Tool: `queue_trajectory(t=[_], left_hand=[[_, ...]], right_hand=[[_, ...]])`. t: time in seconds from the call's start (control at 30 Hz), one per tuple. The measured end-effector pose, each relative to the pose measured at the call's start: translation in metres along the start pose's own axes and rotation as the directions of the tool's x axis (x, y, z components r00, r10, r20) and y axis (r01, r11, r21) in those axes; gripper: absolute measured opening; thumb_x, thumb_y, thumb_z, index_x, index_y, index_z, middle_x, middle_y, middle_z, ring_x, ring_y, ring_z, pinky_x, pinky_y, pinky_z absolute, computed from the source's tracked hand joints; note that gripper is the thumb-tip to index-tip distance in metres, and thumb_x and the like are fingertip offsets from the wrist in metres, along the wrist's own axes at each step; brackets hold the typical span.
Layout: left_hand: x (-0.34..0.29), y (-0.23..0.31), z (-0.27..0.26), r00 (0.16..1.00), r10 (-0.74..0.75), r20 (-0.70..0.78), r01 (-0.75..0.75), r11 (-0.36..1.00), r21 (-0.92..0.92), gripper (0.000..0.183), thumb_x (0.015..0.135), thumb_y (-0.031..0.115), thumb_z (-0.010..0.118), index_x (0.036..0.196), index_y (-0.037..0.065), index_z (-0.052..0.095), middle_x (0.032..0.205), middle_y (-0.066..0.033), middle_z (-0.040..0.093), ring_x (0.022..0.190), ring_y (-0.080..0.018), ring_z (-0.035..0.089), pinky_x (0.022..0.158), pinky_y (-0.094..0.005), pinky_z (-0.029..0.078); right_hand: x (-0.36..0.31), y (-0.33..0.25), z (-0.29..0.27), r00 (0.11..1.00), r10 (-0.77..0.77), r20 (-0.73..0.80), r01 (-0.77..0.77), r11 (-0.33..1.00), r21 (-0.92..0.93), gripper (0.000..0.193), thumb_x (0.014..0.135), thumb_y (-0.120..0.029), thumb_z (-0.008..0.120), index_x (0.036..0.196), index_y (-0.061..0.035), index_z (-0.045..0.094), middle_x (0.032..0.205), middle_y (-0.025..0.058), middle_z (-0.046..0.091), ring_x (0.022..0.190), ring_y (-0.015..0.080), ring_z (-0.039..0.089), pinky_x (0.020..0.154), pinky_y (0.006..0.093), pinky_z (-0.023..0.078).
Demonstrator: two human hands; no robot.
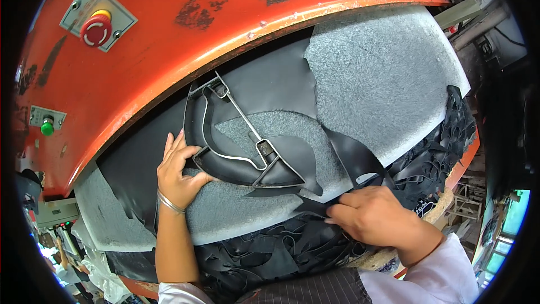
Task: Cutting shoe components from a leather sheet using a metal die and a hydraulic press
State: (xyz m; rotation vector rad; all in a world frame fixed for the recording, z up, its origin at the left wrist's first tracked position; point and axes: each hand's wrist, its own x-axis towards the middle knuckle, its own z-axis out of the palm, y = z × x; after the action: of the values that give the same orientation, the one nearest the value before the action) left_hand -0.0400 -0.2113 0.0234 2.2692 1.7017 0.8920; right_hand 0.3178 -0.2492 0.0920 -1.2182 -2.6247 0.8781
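Observation:
A curved metal cutting die (244, 172) with a cross bar lies on the grey cutting board (371, 79), over black leather. My left hand (179, 171) grips its lower left edge, thumb near the bottom wall and fingers along the outer side. Beneath and behind the die spreads a black leather sheet (270, 87), with a curved gap in it showing the board. On the right, my right hand (374, 214) is closed on a black leather offcut (315, 206) at the board's near edge. Its fingertips are partly hidden. A narrow leather strip (354, 152) curves up from beside that hand.
An orange machine body (163, 28) overhangs the board's far side, with a red emergency stop button (97, 30) and a green button (47, 126). Heaped black leather scraps (270, 253) line the near edge and continue toward the right (433, 149).

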Motion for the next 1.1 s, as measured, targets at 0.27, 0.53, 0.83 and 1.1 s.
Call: queue_trajectory(t=[0.27,0.53,0.83,1.1], left_hand=[[-0.007,-0.004,-0.007,1.0,0.014,-0.002,-0.014,0.999,0.033,0.064,0.042,0.029,0.091,0.094,0.002,0.065,0.115,-0.0247,0.065,0.12,-0.0365,0.057,0.109,-0.0524,0.035],[-0.005,-0.005,-0.001,0.999,-0.03,-0.028,0.029,0.999,-0.027,0.063,0.046,0.027,0.09,0.098,0.003,0.063,0.115,-0.0234,0.065,0.121,-0.0365,0.056,0.11,-0.0513,0.034],[-0.004,-0.013,0.001,0.998,0.064,0.003,-0.064,0.997,0.051,0.058,0.05,0.034,0.087,0.092,0.005,0.06,0.113,-0.0241,0.066,0.12,-0.0375,0.057,0.107,-0.0526,0.037],[0.003,-0.017,0.004,0.996,0.005,0.086,-0.008,1.0,0.029,0.048,0.064,0.034,0.085,0.09,0.003,0.058,0.117,-0.027,0.063,0.122,-0.0415,0.054,0.108,-0.0555,0.033]], right_hand=[[-0.013,-0.004,-0.048,0.991,-0.127,-0.045,0.131,0.987,0.09,0.039,0.078,-0.026,0.073,0.108,-0.0014,0.064,0.104,0.0161,0.063,0.095,0.0324,0.06,0.084,0.0389,0.049],[0.068,0.032,0.029,0.953,-0.135,-0.272,0.163,0.983,0.084,0.062,0.076,-0.026,0.077,0.129,-0.0016,0.054,0.117,0.0172,0.062,0.117,0.0343,0.052,0.098,0.0452,0.039],[0.074,0.041,0.041,0.939,-0.247,-0.24,0.263,0.964,0.04,0.062,0.072,-0.025,0.078,0.127,-0.0063,0.058,0.108,0.0065,0.069,0.125,0.0221,0.051,0.098,0.0483,0.036],[0.082,0.051,0.035,0.956,-0.204,-0.209,0.225,0.971,0.083,0.055,0.069,-0.02,0.077,0.121,-0.01,0.064,0.122,-0.0019,0.065,0.124,0.0187,0.054,0.1,0.0452,0.037]])
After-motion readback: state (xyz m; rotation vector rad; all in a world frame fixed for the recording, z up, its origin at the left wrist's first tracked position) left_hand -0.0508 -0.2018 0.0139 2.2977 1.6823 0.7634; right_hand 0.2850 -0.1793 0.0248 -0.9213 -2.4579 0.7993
